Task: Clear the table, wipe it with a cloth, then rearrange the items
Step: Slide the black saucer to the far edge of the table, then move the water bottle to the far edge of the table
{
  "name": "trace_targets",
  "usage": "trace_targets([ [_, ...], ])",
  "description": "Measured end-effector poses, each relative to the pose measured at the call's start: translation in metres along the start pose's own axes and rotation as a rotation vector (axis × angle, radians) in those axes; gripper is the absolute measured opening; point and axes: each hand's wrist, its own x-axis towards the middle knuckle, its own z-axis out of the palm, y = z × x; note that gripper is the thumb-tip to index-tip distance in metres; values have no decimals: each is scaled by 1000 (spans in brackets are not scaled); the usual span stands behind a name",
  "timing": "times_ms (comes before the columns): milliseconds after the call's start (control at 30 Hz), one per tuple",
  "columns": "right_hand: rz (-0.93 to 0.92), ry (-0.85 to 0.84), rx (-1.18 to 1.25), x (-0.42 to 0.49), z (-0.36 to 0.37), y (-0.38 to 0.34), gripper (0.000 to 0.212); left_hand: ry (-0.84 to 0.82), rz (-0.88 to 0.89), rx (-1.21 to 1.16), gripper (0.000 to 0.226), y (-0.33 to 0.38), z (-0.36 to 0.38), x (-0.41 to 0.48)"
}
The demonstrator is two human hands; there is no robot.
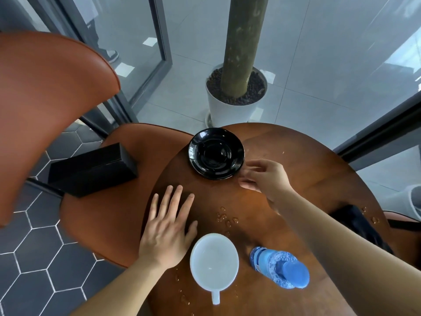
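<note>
1. Left hand (167, 233): bare, all five fingers in view, nails short and plain (no polish that I can make out at this sharpness).
2. Left forearm (109, 290): bare from the wrist down to the bottom edge of the picture, smooth surface, wrist crease faintly visible.
3. Right hand (266, 179): bare, knuckles and back of hand sharp enough, fingertips smeared by motion blur, so nail detail is unreadable.
4. Right forearm (341, 252): bare from wrist to the frame edge, looks very broad close to the lens (wide-angle stretch).
5. Clothing: only bare arms show in this view, so what is worn cannot be told.
</note>
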Motion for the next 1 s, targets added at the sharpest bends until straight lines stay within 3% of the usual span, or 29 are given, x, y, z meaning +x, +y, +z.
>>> trace_targets([
  [200, -147, -15, -106, -74, -37, 16, 19, -55, -15, 14, 67, 1, -6, 1],
  [267, -184, 56, -168, -98, -49, 26, 21, -64, -13, 16, 67, 2, -6, 1],
  [400, -205, 189, -269, -133, -66, 48, 48, -50, -13, 12, 66, 1, -4, 0],
  [533, -227, 31, -447, -164, -84, 74, 73, -30, -12, 7, 66, 0, -2, 0],
  [633, -222, -138, -429, -183, -88, 93, 95, -23, -3, 15, 67, 0, -1, 0],
  [700, -249, -142, -376, -190, -81, 102, 102, -20, -2, 16, 66, 0, -1, -1],
  [833, -382, -39, -352, -194, -59, 102, 96, -24, -5, 16, 67, 1, -2, -1],
  [1000, -493, 137, -373, -183, -48, 92, 57, -9, 3, 12, 67, 0, -2, -2],
])
